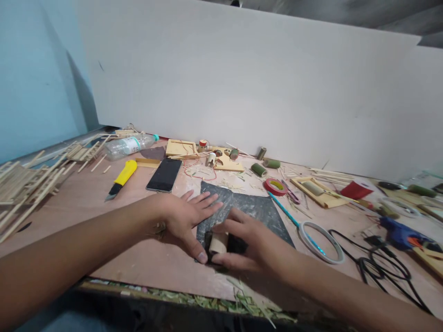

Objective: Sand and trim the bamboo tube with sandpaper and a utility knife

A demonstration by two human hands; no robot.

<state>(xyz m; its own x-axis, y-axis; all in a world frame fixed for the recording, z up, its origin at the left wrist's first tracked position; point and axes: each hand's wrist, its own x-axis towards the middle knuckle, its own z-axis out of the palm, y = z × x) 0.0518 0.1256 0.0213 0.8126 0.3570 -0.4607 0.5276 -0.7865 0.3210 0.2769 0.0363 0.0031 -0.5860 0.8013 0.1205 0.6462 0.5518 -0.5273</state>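
Note:
My right hand grips a short, pale bamboo piece, with the thumb at its near end and the fingers at its far end. The piece lies on a dark grey sheet of sandpaper, which shows pale dust smears. Flat over the left edge of that sheet, my left hand spreads its fingers, its thumb close to the bamboo piece. The sandpaper's near part is partly hidden under my hands.
A yellow cutter, a phone and a plastic bottle lie left. Green bamboo pieces, red tape, a white tape ring, a black cable and a blue glue gun lie right. Shavings line the front edge.

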